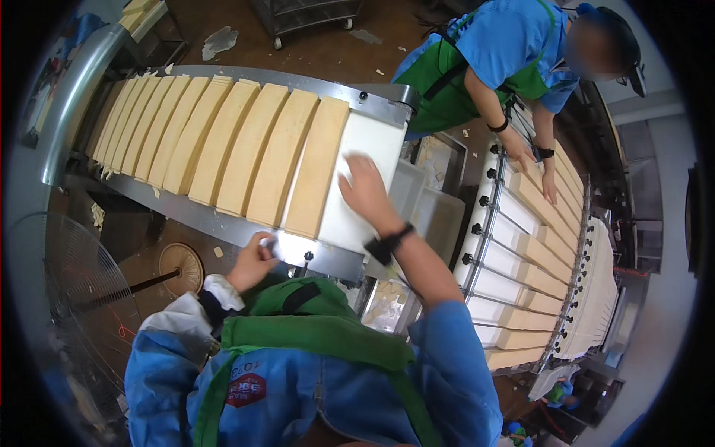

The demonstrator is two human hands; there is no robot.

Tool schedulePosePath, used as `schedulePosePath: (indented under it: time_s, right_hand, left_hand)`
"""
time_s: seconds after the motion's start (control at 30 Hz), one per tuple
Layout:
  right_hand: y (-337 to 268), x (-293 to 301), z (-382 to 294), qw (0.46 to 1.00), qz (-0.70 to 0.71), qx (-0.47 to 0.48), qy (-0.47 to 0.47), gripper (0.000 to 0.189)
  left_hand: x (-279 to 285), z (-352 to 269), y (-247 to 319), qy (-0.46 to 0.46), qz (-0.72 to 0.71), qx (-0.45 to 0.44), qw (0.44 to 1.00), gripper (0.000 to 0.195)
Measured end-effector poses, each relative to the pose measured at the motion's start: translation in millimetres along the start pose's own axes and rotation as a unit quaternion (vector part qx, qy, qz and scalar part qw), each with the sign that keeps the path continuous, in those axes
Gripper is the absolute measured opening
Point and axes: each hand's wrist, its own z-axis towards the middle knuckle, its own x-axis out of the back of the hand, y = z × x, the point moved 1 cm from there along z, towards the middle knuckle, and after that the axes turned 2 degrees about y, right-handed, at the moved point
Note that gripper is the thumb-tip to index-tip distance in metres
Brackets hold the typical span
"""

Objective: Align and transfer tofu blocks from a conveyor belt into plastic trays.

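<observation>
Long stacks of pale yellow dough sheets (317,167) lie side by side across a conveyor with a white belt (368,139). Over the bare belt, just right of the nearest stack, is my right hand (363,187), slightly blurred, its fingers apart and nothing seen in it. My left hand (254,262) is at the conveyor's metal edge, below the stacks, with thumb and fingers curled close to a small dark thing; whether it grips that thing is unclear. A black band circles my right wrist.
A co-worker in a green apron (441,84) reaches over a second conveyor with dough stacks (536,279) and a metal rod with black knobs (483,223). Pale bins (441,212) stand between the conveyors. A fan (84,290) is at left, a wheeled metal cart (307,17) behind.
</observation>
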Motion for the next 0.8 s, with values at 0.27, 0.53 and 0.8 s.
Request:
schedulePosePath:
  time_s: [0.27,0.53,0.8]
  right_hand:
    - [40,-117,118,0.982,-0.158,-0.102,-0.006,0.074]
    - [18,-96,139,0.974,-0.198,-0.111,-0.003,0.060]
    - [61,-50,127,0.935,-0.241,-0.248,-0.080,0.066]
  left_hand:
    - [-24,48,91,-0.121,-0.184,0.241,0.945,0.109]
    - [-28,63,94,-0.173,-0.357,0.310,0.864,0.106]
    - [-59,67,116,-0.127,-0.186,0.271,0.936,0.092]
